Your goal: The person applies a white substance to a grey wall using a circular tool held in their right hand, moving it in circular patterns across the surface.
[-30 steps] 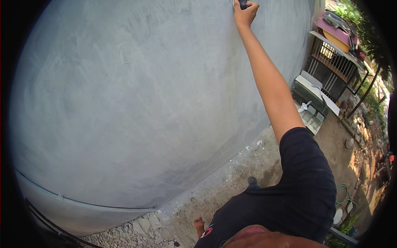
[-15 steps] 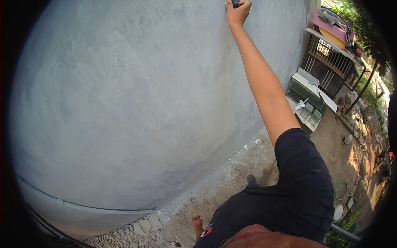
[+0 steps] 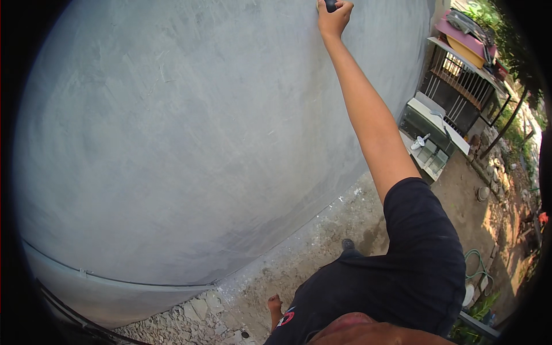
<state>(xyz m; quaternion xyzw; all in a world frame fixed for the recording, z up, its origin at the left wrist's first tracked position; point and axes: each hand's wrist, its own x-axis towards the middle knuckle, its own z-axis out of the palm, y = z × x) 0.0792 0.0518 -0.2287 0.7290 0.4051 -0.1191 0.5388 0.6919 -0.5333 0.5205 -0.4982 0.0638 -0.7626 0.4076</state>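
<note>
My right hand (image 3: 334,18) is high up against the grey plastered wall (image 3: 184,138), closed around a black-handled tool (image 3: 330,6) that is mostly hidden by the fingers and the top edge; its arm stretches up from the lower right. My left hand (image 3: 274,301) hangs low beside my dark-shirted body, above the dirty concrete ground, small in view, with its fingers curled and no object visible in it.
At the right stand a barred cage (image 3: 457,80) with pink and yellow items (image 3: 466,49) on top and a white-topped glass tank (image 3: 425,138). A green hose (image 3: 477,259), a bucket (image 3: 483,193), trees and stones lie beyond. Broken rubble (image 3: 195,313) lies along the wall's lower left.
The view swung slightly and partly back. My right hand and its tool shifted a little left, then slightly right in the picture, staying high at the wall. My left hand stays low.
</note>
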